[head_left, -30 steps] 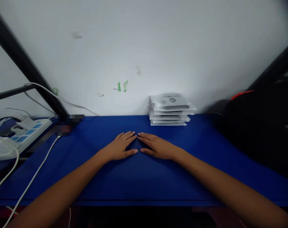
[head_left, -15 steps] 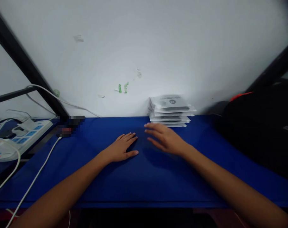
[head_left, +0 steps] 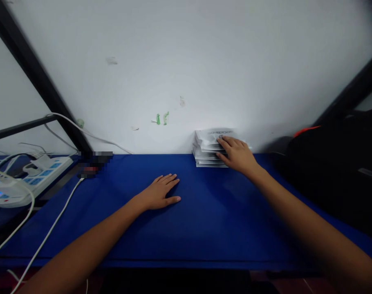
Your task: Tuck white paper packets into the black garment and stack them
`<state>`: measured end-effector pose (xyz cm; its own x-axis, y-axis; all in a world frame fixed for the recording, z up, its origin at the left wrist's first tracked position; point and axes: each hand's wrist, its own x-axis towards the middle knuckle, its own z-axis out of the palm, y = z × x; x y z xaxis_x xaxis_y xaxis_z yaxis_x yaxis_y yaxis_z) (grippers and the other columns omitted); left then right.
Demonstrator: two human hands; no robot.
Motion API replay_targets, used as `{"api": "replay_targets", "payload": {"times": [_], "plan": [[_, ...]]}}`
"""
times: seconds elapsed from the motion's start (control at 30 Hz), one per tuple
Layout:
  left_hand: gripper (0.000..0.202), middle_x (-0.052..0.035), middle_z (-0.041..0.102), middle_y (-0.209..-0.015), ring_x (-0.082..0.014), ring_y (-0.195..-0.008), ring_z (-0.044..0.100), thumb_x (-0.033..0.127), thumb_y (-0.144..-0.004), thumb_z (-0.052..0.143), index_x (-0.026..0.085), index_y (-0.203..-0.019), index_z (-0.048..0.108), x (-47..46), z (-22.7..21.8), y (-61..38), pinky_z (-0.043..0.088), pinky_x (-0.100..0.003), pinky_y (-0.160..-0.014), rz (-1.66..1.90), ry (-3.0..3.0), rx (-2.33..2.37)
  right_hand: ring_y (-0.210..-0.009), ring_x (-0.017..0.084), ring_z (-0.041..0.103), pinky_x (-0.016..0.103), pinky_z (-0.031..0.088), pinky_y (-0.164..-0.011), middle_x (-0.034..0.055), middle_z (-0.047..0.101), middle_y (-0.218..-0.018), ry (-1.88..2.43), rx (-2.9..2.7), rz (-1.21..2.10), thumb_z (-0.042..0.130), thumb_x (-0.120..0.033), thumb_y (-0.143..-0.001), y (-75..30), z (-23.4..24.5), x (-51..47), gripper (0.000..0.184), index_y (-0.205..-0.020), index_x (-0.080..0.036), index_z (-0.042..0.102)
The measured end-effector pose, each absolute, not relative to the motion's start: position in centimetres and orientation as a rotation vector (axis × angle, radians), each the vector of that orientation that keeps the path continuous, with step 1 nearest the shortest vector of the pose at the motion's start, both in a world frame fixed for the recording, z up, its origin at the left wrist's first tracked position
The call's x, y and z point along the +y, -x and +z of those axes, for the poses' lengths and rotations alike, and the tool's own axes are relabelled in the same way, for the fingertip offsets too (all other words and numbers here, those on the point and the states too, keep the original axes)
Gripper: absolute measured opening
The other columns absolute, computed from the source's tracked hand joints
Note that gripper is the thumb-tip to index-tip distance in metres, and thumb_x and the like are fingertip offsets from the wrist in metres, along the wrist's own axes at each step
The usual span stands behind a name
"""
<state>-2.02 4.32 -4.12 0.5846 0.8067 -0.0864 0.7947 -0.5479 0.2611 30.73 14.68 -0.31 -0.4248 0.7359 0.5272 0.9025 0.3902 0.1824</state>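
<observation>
My left hand (head_left: 157,194) lies flat on the blue tabletop (head_left: 186,232), fingers stretched and thumb out to the side, holding nothing. At the back of the table, against the wall, stands a stack of several flat white plastic packets (head_left: 204,155). My right hand (head_left: 238,156) is at the front right of this stack. Its fingers rest over the top packet (head_left: 208,136), which has dark lettering, and the thumb is at the front edge just below, so the hand grips that packet. The hand covers the stack's right front part.
On the left, a white power strip (head_left: 48,173) holds plugs and cables, and a white cable (head_left: 55,222) runs down across the table. A blurred-out dark object (head_left: 94,165) lies nearby. A large black bag (head_left: 333,171) stands on the right. The white wall (head_left: 235,73) rises behind.
My right hand has moved right and away from me, from above the table onto the top packet. My left hand stays flat in place. The view has shifted slightly.
</observation>
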Motion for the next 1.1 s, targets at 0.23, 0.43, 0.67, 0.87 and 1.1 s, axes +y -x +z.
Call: {"api": "replay_targets", "payload": {"times": [0.23, 0.43, 0.67, 0.87, 1.1], "plan": [[0.077, -0.0093, 0.019, -0.159, -0.0285, -0.147, 0.018, 0.072, -0.091, 0.031, 0.022, -0.15, 0.028, 4.6, -4.5, 2.2, 0.013, -0.048, -0.118, 0.075, -2.568, 1.312, -0.112, 0.033, 0.054, 0.044, 0.044, -0.087, 0.0147, 0.059, -0.13, 1.412, -2.287, -0.761, 0.046, -0.023, -0.089, -30.3, 0.3, 14.9, 0.041, -0.129, -0.014, 0.054], [0.076, -0.0093, 0.021, -0.158, -0.0286, -0.146, 0.019, 0.071, -0.091, 0.031, 0.023, -0.15, 0.028, 4.6, -4.6, 2.2, 0.014, -0.046, -0.118, 0.093, -2.579, 1.311, -0.106, 0.031, 0.056, 0.041, 0.044, -0.083, 0.0133, 0.064, -0.122, 1.32, -2.31, -0.734, 0.049, -0.04, -0.094, -31.5, 0.3, 16.1, 0.038, -0.122, -0.016, 0.06], [0.076, -0.0105, 0.021, -0.158, -0.0292, -0.146, 0.019, 0.07, -0.091, 0.033, 0.021, -0.15, 0.03, 4.7, -4.7, 2.3, 0.014, -0.048, -0.117, 0.115, -2.58, 1.293, -0.109, 0.03, 0.056, 0.042, 0.044, -0.087, 0.0125, 0.063, -0.125, 1.22, -2.339, -0.646, 0.043, -0.041, -0.097, -32.4, 0.4, 16.5, 0.039, -0.125, -0.018, 0.059], [0.075, -0.0116, 0.022, -0.158, -0.03, -0.146, 0.02, 0.068, -0.092, 0.036, 0.021, -0.149, 0.031, 4.6, -4.6, 2.2, 0.015, -0.051, -0.117, 0.123, -2.573, 1.292, -0.117, 0.032, 0.051, 0.044, 0.04, -0.095, 0.0167, 0.058, -0.131, 1.26, -2.292, -0.709, 0.05, -0.021, -0.085, -32.2, -0.1, 16.8, 0.046, -0.13, -0.012, 0.054], [0.07, -0.016, 0.032, -0.153, -0.0336, -0.141, 0.03, 0.063, -0.091, 0.046, 0.02, -0.145, 0.036, 4.5, -4.9, 2.2, 0.025, -0.056, -0.114, 0.278, -2.586, 1.276, -0.102, 0.032, 0.056, 0.044, 0.04, -0.08, 0.0177, 0.065, -0.12, 1.298, -2.164, -0.951, 0.044, -0.008, -0.084, -30.8, 0.0, 16.6, 0.041, -0.123, -0.01, 0.057]]}}
